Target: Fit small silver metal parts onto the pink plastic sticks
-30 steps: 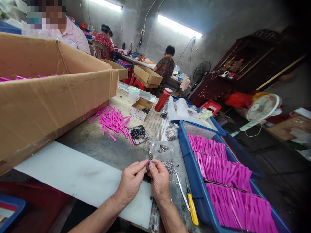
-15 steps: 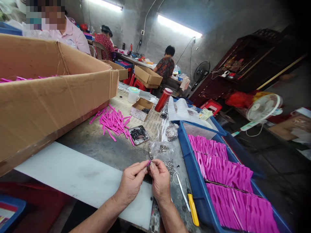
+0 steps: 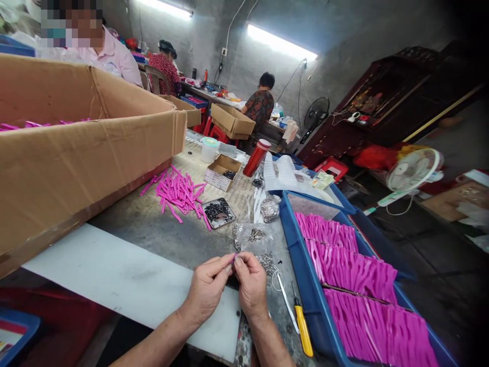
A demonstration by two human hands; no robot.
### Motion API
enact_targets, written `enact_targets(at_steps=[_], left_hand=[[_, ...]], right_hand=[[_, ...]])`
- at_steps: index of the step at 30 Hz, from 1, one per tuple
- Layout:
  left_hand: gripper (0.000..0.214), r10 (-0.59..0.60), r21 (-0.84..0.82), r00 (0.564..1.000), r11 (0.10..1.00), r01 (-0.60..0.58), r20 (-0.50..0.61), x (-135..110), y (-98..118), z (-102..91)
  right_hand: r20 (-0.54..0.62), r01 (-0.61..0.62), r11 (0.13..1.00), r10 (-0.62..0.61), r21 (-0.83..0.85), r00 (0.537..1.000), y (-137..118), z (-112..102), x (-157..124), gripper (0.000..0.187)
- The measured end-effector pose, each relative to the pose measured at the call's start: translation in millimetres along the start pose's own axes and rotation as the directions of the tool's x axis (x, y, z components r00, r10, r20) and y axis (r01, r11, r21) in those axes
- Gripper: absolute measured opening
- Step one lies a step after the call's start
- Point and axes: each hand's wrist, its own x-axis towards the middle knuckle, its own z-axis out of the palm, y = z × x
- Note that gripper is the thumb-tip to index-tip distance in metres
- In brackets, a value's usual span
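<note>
My left hand [image 3: 206, 289] and my right hand [image 3: 252, 286] meet over the near edge of the bench. Both are closed in a pinch on a small magenta strip [image 3: 234, 257], most of it hidden by the fingertips. Just beyond my hands is a clear plastic bag [image 3: 263, 233] with small metal parts, and more metal bits [image 3: 266, 262] lie beside my right hand. A pile of magenta strips [image 3: 179, 191] rests farther off to the left. Near it sits a small tray [image 3: 218, 212] of black pieces.
A large cardboard box [image 3: 91, 168] fills the left side. To the right, a blue bin [image 3: 305, 285] holds rows of magenta pieces. A yellow-handled tool [image 3: 303, 329] and a white tool [image 3: 286, 300] lie beside it. A red flask [image 3: 256, 158] stands farther back; several people sit beyond.
My right fingertips have shifted slightly, and less of the magenta strip shows between my hands. Everything else stays in place.
</note>
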Motion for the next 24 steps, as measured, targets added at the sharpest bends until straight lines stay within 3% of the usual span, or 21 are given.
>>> enact_targets(at_steps=[6, 12, 19, 24], left_hand=[[0.027, 0.005, -0.024, 1.0, 1.0, -0.005, 0.005, -1.4, -0.8, 0.4], [0.027, -0.009, -0.019, 1.0, 1.0, 0.009, -0.003, -0.5, -0.5, 0.3], [0.027, 0.007, -0.023, 1.0, 1.0, -0.006, 0.022, -1.6, -2.2, 0.5], [0.027, -0.003, -0.02, 1.0, 1.0, 0.004, 0.016, -2.2, -1.8, 0.6]], right_hand=[[0.033, 0.026, 1.0, -0.026, -0.004, 0.999, 0.4, -1.0, -0.6, 0.027], [-0.039, -0.012, 0.999, 0.014, 0.046, 0.999, 0.5, -0.7, 0.6, 0.015], [0.037, 0.006, 0.998, -0.009, 0.064, 0.999, -0.5, -1.1, -0.9, 0.024], [-0.018, -0.001, 0.998, 0.002, 0.066, 1.0, 2.0, -1.2, -1.3, 0.014]])
